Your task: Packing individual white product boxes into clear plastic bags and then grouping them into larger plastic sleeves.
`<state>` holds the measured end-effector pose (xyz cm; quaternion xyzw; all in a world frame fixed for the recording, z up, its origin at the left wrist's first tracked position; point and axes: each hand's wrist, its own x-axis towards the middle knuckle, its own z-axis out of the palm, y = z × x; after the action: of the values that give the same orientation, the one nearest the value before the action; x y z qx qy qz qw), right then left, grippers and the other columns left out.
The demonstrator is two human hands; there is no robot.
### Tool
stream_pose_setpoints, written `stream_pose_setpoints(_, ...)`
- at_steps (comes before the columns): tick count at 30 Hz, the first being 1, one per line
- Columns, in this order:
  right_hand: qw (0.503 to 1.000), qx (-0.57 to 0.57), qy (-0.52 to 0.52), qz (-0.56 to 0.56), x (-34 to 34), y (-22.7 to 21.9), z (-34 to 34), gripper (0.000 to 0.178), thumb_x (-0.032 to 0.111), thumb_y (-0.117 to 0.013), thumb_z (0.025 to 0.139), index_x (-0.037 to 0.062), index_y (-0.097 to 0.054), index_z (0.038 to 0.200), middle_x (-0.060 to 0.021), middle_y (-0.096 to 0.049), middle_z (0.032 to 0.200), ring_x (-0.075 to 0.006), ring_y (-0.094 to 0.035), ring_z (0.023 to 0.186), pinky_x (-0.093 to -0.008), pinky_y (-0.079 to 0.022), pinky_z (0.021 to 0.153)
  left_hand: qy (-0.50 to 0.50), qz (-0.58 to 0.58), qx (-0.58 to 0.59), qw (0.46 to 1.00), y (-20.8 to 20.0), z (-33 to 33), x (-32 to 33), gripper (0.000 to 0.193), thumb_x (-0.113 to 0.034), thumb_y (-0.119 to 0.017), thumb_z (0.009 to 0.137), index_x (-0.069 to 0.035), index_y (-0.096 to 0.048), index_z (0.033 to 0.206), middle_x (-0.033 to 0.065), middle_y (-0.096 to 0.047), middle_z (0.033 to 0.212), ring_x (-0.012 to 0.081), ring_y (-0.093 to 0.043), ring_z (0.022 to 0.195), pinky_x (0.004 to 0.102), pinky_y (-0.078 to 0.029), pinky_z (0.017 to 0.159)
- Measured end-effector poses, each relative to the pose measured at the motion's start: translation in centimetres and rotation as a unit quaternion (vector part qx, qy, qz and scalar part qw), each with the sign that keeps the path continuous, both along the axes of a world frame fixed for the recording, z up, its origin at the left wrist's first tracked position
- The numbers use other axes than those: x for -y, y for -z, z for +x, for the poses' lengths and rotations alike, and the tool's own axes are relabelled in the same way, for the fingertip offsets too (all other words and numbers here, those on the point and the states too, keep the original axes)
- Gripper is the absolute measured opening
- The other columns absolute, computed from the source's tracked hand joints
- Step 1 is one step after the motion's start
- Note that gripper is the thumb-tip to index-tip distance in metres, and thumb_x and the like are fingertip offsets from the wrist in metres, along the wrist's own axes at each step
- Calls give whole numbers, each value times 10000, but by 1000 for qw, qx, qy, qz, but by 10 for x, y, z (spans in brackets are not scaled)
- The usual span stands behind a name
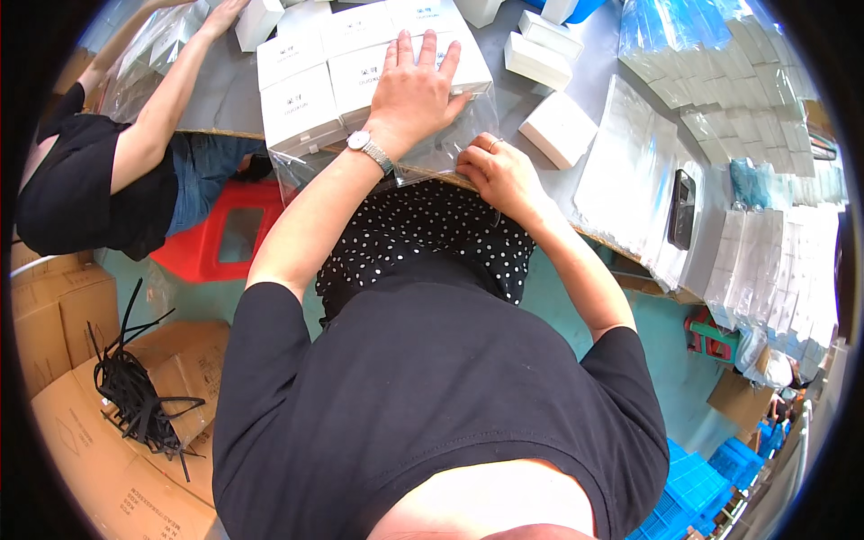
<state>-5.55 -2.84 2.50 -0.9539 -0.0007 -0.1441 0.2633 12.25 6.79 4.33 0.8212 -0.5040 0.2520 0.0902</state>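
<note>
A block of small white boxes point(301, 99) lies on the grey table in front of me, packed close in rows inside a clear plastic bag point(427, 155). My left hand point(416, 94) rests flat on top of the boxes with its fingers spread; a wristwatch point(371, 151) is on that wrist. The loose end of the bag runs down to the near table edge. There my right hand point(499, 175), with a ring on one finger, is closed in a pinch on the plastic. Its fingertips are partly hidden.
Loose white boxes point(560, 129) lie to the right, beside flat clear bags point(625, 171) and a dark phone point(682, 209). Stacks of wrapped boxes point(756, 261) stand far right. A co-worker's arm point(171, 108) reaches over the table at left, near a red stool point(211, 238). Cartons point(99, 450) sit lower left.
</note>
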Motion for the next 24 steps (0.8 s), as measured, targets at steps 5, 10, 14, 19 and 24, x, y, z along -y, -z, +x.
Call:
stream_pose_setpoints(5,988,-56,14,-143,-4,5,6,125,114,-675,820,38,-594,879,-132,-593,935,-301,-633,873,-418,-525,752,-2,1,11,1000,0,0,-1,687,-511,-633,870,-142,-490,1431,214,-514,1407,478,-486,1274,523,-394,1073)
stream_pose_setpoints(10,983,-117,-63,-128,-1,-10,-8,119,72,-646,794,49,-594,899,-129,-577,911,-305,-622,884,-411,-519,745,2,3,8,1000,0,-1,4,692,-518,-634,869,-143,-491,1432,216,-513,1409,472,-485,1281,520,-393,1077)
stream_pose_setpoints(14,957,-201,-207,-28,-23,-6,-86,129,96,-639,758,57,-558,850,-126,-529,849,-316,-583,802,-420,-506,708,-5,6,8,1000,0,1,-2,697,-532,-632,867,-144,-497,1430,223,-518,1403,478,-481,1283,514,-395,1078)
stream_pose_setpoints(19,815,-548,-59,-177,2,54,-250,154,136,-647,843,34,-632,957,-160,-610,942,-353,-641,887,-438,-540,757,89,-27,-11,996,2,6,-11,583,-387,-708,845,-120,-563,1343,142,-574,1363,361,-519,1286,459,-428,1061)
stream_pose_setpoints(24,943,-322,-19,-79,9,-37,-144,386,50,-665,762,100,-655,1144,-85,-648,1161,-267,-622,1090,-390,-527,882,293,-111,-197,929,-8,-10,-80,422,-229,-785,766,-115,-650,1149,83,-631,1239,302,-554,1226,427,-452,1017)
